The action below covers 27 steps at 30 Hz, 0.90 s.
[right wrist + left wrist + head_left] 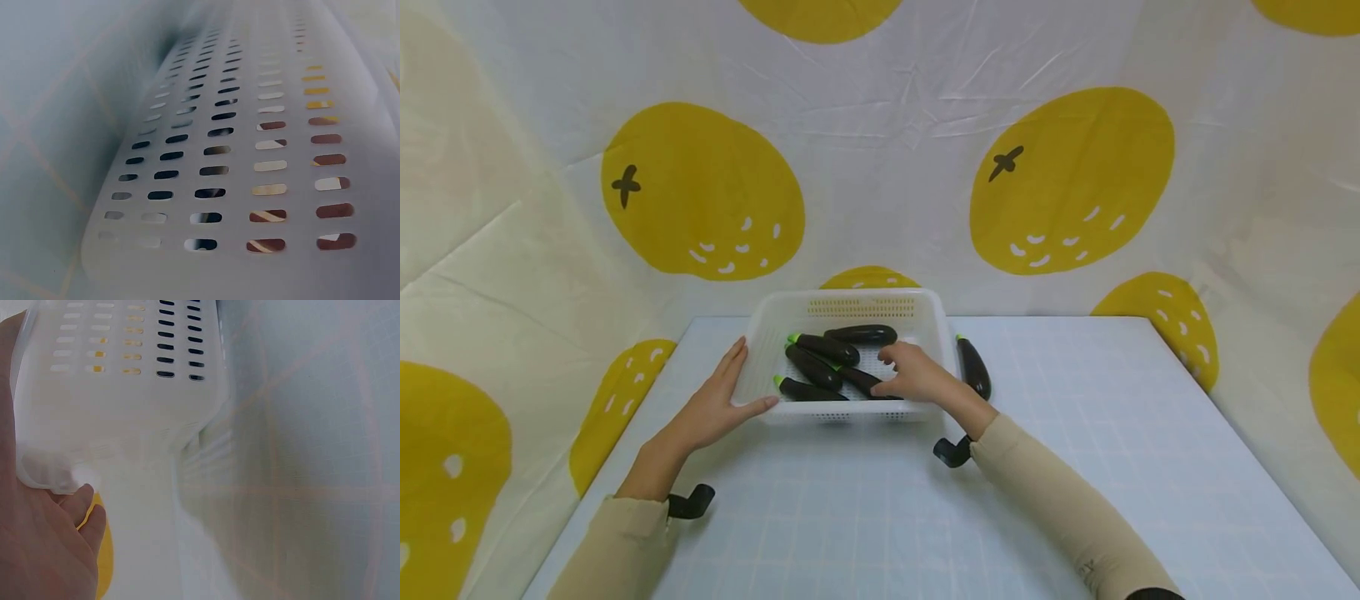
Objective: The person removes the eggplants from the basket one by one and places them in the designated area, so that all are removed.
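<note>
On the pale blue checked surface (865,500), I see a white perforated plastic basket (850,408) with five glossy black, elongated eggplants (814,367) inside it, and a lone dark, green-tipped eggplant (973,368) lying just beyond its right wall. My left grip (711,408), a bare hand, is spread with its fingers along the basket's left side and its thumb at the near rim. My right grip (913,375), also bare, is over the basket's near right part, fingers loosely bent and parted from the thumb beside an eggplant; whether they touch it, I cannot tell.
</note>
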Each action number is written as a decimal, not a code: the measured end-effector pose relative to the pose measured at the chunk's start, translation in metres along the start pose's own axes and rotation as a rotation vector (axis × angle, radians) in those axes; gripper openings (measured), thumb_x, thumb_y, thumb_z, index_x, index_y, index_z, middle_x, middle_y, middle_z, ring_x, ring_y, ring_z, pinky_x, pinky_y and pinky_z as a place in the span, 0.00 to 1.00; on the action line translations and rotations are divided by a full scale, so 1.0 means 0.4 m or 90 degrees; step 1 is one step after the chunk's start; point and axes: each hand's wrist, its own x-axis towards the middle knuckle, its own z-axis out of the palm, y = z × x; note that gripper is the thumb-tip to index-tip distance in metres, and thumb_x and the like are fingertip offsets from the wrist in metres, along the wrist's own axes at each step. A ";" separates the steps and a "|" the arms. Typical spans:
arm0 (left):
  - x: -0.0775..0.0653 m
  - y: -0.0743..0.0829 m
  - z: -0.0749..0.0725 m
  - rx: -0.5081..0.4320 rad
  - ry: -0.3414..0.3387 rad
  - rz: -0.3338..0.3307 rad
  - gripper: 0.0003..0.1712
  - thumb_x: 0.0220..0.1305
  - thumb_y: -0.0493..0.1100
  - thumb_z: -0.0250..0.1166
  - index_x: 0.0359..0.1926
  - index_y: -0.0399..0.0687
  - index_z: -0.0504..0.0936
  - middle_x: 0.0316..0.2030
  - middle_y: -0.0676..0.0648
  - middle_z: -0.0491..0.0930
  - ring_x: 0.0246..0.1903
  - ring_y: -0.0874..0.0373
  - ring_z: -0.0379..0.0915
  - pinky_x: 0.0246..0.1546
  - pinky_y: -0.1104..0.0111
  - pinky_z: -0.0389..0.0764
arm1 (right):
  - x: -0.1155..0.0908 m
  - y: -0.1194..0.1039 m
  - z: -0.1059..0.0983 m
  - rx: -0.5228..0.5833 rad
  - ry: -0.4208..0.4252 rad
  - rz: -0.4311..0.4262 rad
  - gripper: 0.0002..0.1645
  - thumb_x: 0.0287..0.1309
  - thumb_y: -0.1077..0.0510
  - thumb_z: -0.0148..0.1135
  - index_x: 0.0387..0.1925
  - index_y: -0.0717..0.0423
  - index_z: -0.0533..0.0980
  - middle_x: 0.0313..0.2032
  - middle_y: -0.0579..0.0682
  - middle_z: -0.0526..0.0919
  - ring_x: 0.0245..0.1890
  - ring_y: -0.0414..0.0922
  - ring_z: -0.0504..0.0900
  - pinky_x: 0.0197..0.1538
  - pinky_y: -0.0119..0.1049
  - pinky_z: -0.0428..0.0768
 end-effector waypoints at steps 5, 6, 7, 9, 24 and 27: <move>0.003 0.000 -0.002 -0.002 0.002 0.005 0.67 0.63 0.71 0.65 0.82 0.44 0.35 0.82 0.44 0.32 0.78 0.34 0.39 0.70 0.33 0.52 | 0.016 0.005 0.007 -0.018 -0.011 0.005 0.35 0.56 0.54 0.75 0.59 0.71 0.76 0.55 0.64 0.82 0.57 0.59 0.79 0.60 0.51 0.79; 0.003 0.000 -0.002 -0.003 0.001 0.005 0.67 0.63 0.71 0.65 0.82 0.44 0.35 0.82 0.44 0.32 0.78 0.34 0.39 0.70 0.32 0.53 | 0.019 0.006 0.009 -0.024 -0.013 0.007 0.35 0.56 0.54 0.75 0.59 0.71 0.76 0.55 0.64 0.82 0.57 0.59 0.80 0.60 0.50 0.78; 0.003 0.000 -0.001 -0.005 0.000 0.006 0.67 0.63 0.71 0.65 0.82 0.44 0.35 0.82 0.44 0.32 0.78 0.34 0.39 0.70 0.32 0.53 | 0.022 0.007 0.012 -0.029 -0.015 0.010 0.34 0.56 0.54 0.75 0.58 0.71 0.76 0.54 0.64 0.82 0.57 0.58 0.80 0.60 0.50 0.78; 0.004 -0.001 0.001 -0.008 -0.001 0.008 0.67 0.63 0.72 0.65 0.82 0.44 0.35 0.82 0.43 0.32 0.78 0.34 0.39 0.70 0.32 0.53 | 0.025 0.010 0.018 -0.043 -0.018 0.016 0.34 0.55 0.54 0.76 0.57 0.71 0.77 0.53 0.63 0.83 0.56 0.58 0.80 0.60 0.50 0.78; 0.002 -0.008 0.002 -0.001 0.000 0.000 0.67 0.63 0.72 0.64 0.83 0.46 0.34 0.82 0.43 0.32 0.78 0.34 0.40 0.70 0.32 0.53 | 0.033 0.006 0.023 -0.055 -0.052 0.029 0.18 0.56 0.55 0.75 0.43 0.64 0.85 0.38 0.54 0.87 0.40 0.47 0.83 0.49 0.43 0.82; 0.001 -0.008 0.003 -0.002 -0.002 -0.002 0.67 0.63 0.72 0.64 0.83 0.46 0.34 0.82 0.43 0.33 0.78 0.33 0.41 0.69 0.32 0.54 | 0.032 0.004 0.024 -0.055 -0.064 0.034 0.15 0.57 0.56 0.74 0.42 0.62 0.85 0.35 0.51 0.86 0.37 0.45 0.81 0.47 0.42 0.82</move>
